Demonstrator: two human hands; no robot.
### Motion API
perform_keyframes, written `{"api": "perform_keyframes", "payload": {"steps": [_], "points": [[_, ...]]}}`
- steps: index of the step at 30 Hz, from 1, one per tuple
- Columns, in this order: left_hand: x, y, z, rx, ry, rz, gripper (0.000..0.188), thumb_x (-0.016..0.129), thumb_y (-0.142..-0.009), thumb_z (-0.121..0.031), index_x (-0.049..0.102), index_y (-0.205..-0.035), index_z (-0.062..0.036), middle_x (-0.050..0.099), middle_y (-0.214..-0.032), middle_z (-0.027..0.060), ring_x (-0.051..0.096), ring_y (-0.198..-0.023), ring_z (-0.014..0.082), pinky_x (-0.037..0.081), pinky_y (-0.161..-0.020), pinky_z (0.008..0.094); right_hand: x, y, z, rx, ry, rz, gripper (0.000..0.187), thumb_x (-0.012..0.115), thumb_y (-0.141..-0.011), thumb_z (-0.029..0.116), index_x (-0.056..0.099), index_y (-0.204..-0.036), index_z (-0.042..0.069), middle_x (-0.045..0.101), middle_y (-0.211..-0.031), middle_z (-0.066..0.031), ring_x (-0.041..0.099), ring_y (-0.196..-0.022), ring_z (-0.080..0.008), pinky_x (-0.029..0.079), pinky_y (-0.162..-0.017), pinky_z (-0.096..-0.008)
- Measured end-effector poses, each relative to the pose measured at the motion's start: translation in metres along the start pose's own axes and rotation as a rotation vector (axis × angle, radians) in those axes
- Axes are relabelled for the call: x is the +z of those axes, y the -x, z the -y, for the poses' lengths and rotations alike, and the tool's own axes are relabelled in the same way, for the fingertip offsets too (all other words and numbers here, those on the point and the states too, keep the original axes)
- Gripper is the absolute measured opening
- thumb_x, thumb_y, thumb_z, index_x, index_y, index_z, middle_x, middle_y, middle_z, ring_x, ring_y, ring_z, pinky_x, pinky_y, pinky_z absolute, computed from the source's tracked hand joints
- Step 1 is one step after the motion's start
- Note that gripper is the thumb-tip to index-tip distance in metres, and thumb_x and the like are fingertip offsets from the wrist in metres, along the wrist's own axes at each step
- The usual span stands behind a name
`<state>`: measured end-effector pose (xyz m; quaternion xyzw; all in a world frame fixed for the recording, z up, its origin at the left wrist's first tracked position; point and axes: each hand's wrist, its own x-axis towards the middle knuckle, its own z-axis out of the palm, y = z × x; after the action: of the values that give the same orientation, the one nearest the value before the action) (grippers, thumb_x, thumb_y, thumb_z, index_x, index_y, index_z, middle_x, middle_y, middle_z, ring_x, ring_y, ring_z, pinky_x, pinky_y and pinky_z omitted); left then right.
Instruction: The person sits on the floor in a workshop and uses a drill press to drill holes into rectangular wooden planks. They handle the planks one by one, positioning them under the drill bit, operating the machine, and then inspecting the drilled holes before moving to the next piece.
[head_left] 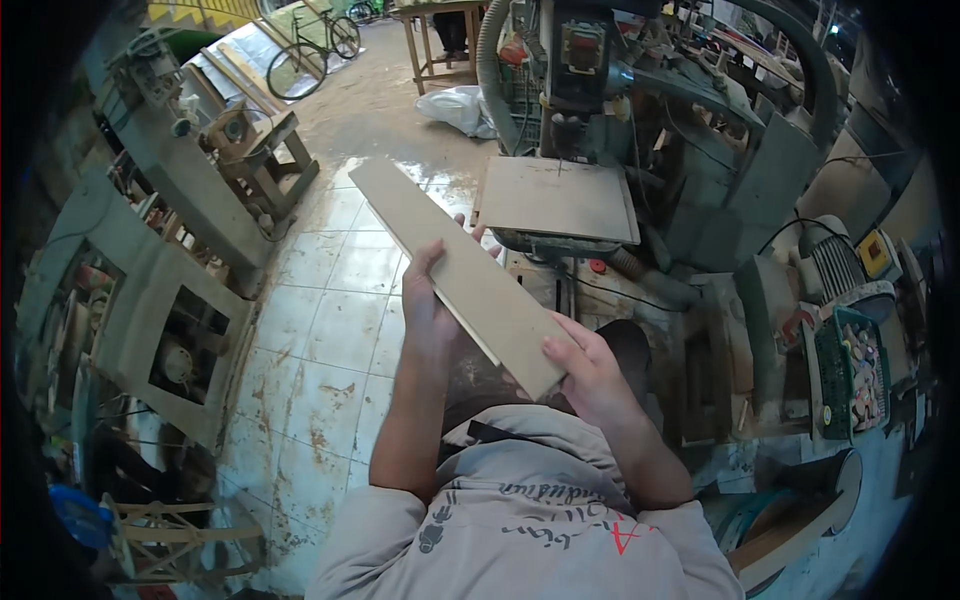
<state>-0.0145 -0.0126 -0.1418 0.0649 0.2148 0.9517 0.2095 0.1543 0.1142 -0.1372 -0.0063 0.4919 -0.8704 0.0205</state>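
A long, flat, pale wooden board (455,260) lies slantwise across both my hands, above my lap. A second thin edge shows along its lower left side, so it looks like two boards stacked. My left hand (425,285) is closed around the left edge near the middle, thumb on top and some fingertips showing past the far edge. My right hand (588,362) grips the near right end, its thumb pressed on the upper face and the other fingers mostly hidden beneath. Just beyond the board stands a machine table (600,215) topped with a flat wooden panel.
Above that table is a dark upright machine head (580,60) with a thin bit. At right are a finned motor (835,255) and a green basket (830,390) of small pieces. Grey machine housings (150,270) line the left. A white plastic bag (460,110) lies on the dusty floor ahead.
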Motion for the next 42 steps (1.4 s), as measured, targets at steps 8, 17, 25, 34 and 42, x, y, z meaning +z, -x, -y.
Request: {"api": "perform_keyframes", "payload": {"steps": [8,17,25,34,42], "points": [[-0.031,-0.017,0.004,-0.221,0.09,-0.154,0.043,0.05,-0.082,-0.008,0.042,-0.122,0.0065,0.054,-0.111,0.0203,0.055,-0.103,0.0346,0.047,-0.095,0.0466,-0.004,-0.005,0.009,0.05,-0.177,0.141,0.067,0.06,-0.093,0.031,0.03,-0.141,-0.004,0.057,-0.123,-0.0177,0.063,-0.106,-0.0293,0.054,-0.091,-0.0385],[-0.047,-0.024,0.011,-0.213,0.02,-0.117,0.04,0.049,-0.083,-0.008,0.044,-0.12,0.0057,0.056,-0.112,0.0197,0.055,-0.11,0.0344,0.048,-0.097,0.0481,-0.018,-0.008,-0.019,-0.053,-0.065,0.138,0.077,0.068,-0.087,0.033,0.027,-0.143,-0.002,0.058,-0.122,-0.0156,0.065,-0.103,-0.0268,0.057,-0.086,-0.0365],[-0.008,0.007,-0.008,0.13,-0.424,0.088,0.053,0.055,-0.08,0.001,0.034,-0.129,0.0019,0.053,-0.121,0.027,0.063,-0.101,0.0314,0.057,-0.085,0.0453,-0.052,-0.017,-0.07,0.188,-0.081,0.278,0.069,0.061,-0.093,0.018,0.021,-0.148,0.007,0.055,-0.125,-0.0125,0.063,-0.104,-0.021,0.054,-0.088,-0.035],[-0.038,0.048,-0.044,0.285,-1.759,0.383,0.074,0.048,-0.073,0.017,0.036,-0.143,-0.0037,0.044,-0.139,0.0233,0.045,-0.129,0.0354,0.041,-0.103,0.0375,-0.075,-0.063,-0.034,-0.004,0.305,0.124,0.067,0.066,-0.091,0.024,0.032,-0.144,0.002,0.052,-0.13,-0.0156,0.056,-0.111,-0.0185,0.049,-0.091,-0.0309],[-0.065,0.001,0.0,0.256,-2.396,0.524,0.076,0.06,-0.073,0.0,0.038,-0.144,-0.0141,0.034,-0.145,0.0212,0.038,-0.128,0.0382,0.031,-0.102,0.0516,-0.08,-0.152,-0.09,0.076,0.081,-0.328,0.035,0.059,-0.095,0.028,0.059,-0.104,-0.006,0.065,-0.101,-0.0114,0.066,-0.088,-0.0186,0.059,-0.074,-0.0339]]}}
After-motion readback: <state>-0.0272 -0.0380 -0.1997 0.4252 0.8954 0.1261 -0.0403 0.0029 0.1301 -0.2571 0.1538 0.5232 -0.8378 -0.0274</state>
